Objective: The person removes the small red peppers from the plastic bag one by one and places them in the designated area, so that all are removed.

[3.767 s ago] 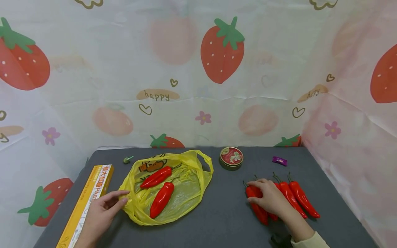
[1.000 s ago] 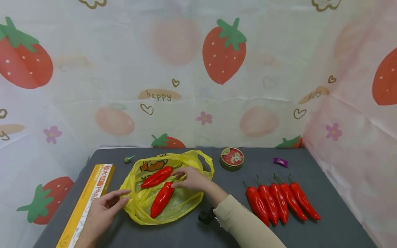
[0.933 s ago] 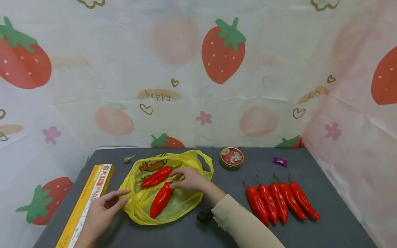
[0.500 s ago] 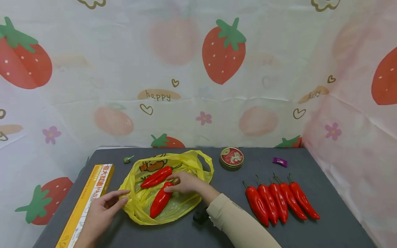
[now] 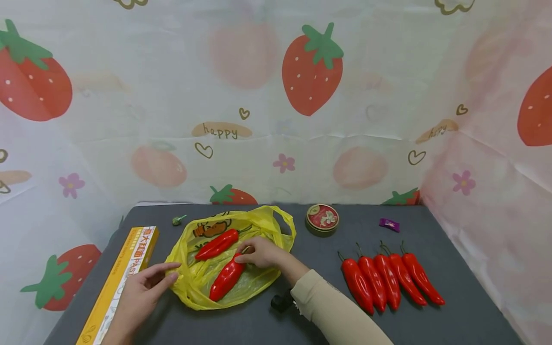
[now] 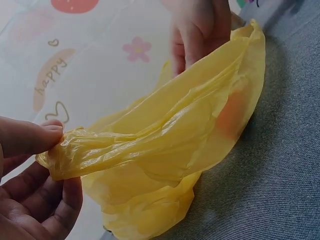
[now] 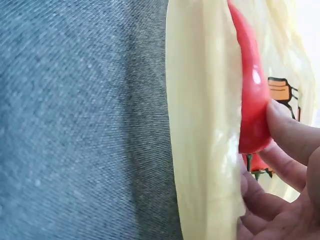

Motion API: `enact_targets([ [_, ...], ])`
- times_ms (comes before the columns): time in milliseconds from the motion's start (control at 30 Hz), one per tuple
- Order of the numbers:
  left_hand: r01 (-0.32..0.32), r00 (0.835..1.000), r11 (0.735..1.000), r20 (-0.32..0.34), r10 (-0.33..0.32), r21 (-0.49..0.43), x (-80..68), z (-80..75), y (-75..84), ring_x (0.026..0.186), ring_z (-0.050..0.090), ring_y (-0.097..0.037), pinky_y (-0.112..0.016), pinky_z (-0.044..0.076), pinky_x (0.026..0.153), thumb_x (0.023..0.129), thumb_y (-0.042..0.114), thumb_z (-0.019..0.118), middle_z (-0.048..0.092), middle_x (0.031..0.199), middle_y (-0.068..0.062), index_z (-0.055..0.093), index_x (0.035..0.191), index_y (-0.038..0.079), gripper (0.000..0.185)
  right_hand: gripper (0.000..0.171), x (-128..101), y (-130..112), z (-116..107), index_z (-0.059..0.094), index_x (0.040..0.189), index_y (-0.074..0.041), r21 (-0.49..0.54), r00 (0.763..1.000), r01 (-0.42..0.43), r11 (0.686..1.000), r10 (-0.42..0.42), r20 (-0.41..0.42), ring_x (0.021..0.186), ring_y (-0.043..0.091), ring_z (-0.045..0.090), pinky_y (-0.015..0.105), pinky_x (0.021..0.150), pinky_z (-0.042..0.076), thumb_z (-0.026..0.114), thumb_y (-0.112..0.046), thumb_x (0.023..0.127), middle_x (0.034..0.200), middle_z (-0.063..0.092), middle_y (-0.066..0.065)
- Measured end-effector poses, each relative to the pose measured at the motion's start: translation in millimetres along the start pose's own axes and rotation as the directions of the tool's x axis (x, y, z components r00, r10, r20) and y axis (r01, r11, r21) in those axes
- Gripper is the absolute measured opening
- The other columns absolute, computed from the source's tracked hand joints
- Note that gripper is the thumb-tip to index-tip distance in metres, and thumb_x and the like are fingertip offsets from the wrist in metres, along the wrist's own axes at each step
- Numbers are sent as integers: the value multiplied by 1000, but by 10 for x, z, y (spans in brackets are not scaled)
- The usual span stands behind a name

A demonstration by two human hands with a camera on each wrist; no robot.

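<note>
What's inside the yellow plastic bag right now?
Two red peppers lie in the yellow bag: the far pepper and the near pepper, pinched by the right hand. Folds hide the bag's bottom.

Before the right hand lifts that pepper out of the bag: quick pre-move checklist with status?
1. Right hand pinches the near pepper at its stem end: ok.
2. Left hand holds the yellow bag rim: ok.
3. Bag mouth open above the pepper: ok.
4. Second pepper lies apart from the gripped one: ok.
5. Room beside the row of five peppers: ok.
6. Grip firmness: cannot tell.
</note>
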State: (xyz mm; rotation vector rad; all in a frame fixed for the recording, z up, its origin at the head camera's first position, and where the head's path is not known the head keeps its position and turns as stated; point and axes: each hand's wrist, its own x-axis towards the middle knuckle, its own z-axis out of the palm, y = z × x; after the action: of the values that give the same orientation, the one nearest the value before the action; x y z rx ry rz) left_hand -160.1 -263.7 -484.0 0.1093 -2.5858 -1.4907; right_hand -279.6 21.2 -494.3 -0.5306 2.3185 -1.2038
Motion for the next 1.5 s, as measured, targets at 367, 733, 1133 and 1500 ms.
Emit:
enact_targets([
  [367,-22,1000,1000,-12,22,18,21,0,-10,76,54,-7,-21,47,64,96,29,71,70,96,3,74,120,9,31,31,-88,-26,-62,68,127,-7,220,999,-39,975,31,38,77,32,71,42,70,60,64,-23,100,100,70,7],
  [733,-28,999,999,-14,29,37,3,6,3,74,55,-6,-21,47,63,96,29,71,71,95,2,75,118,9,30,35,-198,73,-154,64,132,-4,326,994,3,945,-37,99,86,24,71,45,80,60,56,-24,105,105,69,9],
  [1133,-27,1000,999,-4,27,18,-7,-6,19,75,56,-6,-21,48,64,96,28,71,72,97,2,74,118,8,30,30,-504,79,-479,67,130,-13,337,998,60,940,-60,-12,99,23,67,46,82,59,57,-24,104,119,66,10],
  [1500,-6,1000,999,5,6,32,8,13,2,77,56,-6,-21,48,65,96,30,71,72,101,0,74,120,9,32,37,-794,214,-723,67,130,-22,180,992,88,980,-70,-102,96,22,63,45,81,57,71,-32,96,120,64,7],
])
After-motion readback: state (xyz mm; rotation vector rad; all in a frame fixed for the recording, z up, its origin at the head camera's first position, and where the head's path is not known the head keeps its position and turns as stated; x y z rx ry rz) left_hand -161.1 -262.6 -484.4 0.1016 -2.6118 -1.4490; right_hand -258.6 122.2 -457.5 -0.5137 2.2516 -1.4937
